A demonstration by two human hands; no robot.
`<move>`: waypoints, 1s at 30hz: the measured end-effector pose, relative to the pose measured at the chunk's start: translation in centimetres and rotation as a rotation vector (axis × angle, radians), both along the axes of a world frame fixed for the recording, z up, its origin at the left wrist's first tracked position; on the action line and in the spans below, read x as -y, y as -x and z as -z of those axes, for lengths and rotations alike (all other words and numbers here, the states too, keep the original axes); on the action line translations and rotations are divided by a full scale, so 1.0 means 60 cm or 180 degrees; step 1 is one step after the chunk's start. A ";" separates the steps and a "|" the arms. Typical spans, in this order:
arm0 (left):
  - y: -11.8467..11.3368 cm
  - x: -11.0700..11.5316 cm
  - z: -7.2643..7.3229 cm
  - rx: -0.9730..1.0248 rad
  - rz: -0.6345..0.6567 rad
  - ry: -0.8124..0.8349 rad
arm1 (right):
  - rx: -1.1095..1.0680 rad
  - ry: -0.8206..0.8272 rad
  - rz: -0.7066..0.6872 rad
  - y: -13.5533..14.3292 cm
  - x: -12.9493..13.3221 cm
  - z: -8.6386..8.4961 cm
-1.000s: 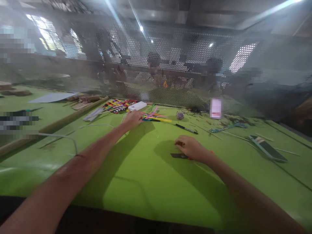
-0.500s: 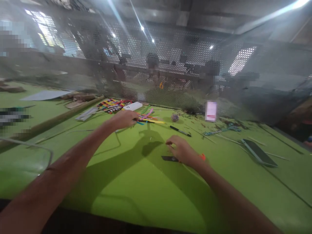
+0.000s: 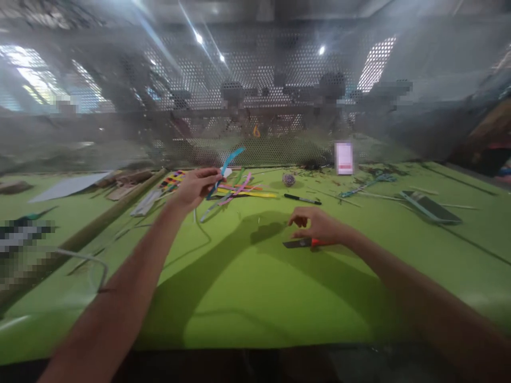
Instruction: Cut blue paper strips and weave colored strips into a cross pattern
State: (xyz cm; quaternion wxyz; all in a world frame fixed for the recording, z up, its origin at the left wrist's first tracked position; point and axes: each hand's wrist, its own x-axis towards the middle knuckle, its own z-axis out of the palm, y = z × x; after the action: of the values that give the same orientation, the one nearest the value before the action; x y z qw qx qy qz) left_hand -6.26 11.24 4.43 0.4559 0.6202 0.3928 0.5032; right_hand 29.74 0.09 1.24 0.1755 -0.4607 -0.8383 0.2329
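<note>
My left hand (image 3: 197, 187) pinches a blue strip (image 3: 231, 157) between thumb and fingers, its free end curving up to the right. Below and beside it lies a loose pile of coloured strips, among them a pink strip (image 3: 240, 189) and a yellow strip (image 3: 261, 194). My right hand (image 3: 313, 222) hovers empty with its fingers curled and apart from the thumb. Just under it, a knife (image 3: 297, 243) with a dark blade and a red-orange handle lies on the green table (image 3: 247, 298). The right forearm and hand hide part of the handle.
A black marker (image 3: 302, 199) and a small woven ball (image 3: 288, 179) lie further back. To the right are a phone (image 3: 431, 207) and thin sticks. A bamboo pole (image 3: 91, 229) and a bent wire (image 3: 85, 256) are at left. Perforated metal sheeting (image 3: 279, 149) closes off the back.
My left hand has lifted the blue strip up from the pile. My right hand has shifted off the knife, showing more of its handle. The view has turned slightly.
</note>
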 end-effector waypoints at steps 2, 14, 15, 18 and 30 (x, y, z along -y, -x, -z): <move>-0.021 -0.003 0.015 0.0214 0.0080 0.0154 | 0.0102 0.0077 -0.0067 0.002 0.003 0.000; -0.123 0.020 0.081 0.0539 0.0407 0.0919 | 0.0815 0.0205 -0.0038 0.001 0.011 -0.017; -0.130 0.018 0.085 0.0569 0.0382 0.0948 | 0.0848 0.0152 0.0045 0.002 0.012 -0.017; -0.144 0.005 0.089 0.0695 0.0263 0.0961 | 0.0965 0.0146 0.0108 -0.004 0.014 -0.021; -0.157 0.031 0.109 0.0868 0.0547 0.0733 | 0.0669 0.0073 0.0093 0.007 0.014 -0.019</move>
State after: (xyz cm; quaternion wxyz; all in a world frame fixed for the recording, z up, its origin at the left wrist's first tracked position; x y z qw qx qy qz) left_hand 3.18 9.40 -2.12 0.6141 0.5213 0.3280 0.4935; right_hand 29.33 -0.77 2.41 0.0846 -0.4967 -0.8425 0.1904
